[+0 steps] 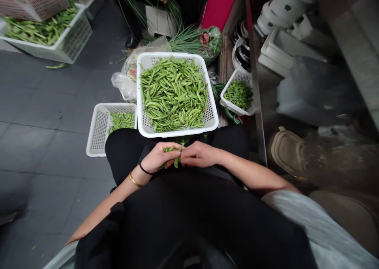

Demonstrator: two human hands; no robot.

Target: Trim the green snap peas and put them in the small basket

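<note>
Left grip [156,158] half-closed, cupping a few slender green pea pods [174,152]; right grip [199,154] nearly closed, pinching the same bunch (ends partly hidden by fingers). Large white plastic mesh basket [177,133] heaped with pods just ahead of both grips; smaller white plastic mesh basket [97,131] ahead-left.

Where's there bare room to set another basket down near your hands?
Grey floor tile left of the small white basket offers room, below the upper crate of pods. Crowded: ahead, where the large pod basket meets plastic bags and the basket of greens.
</note>
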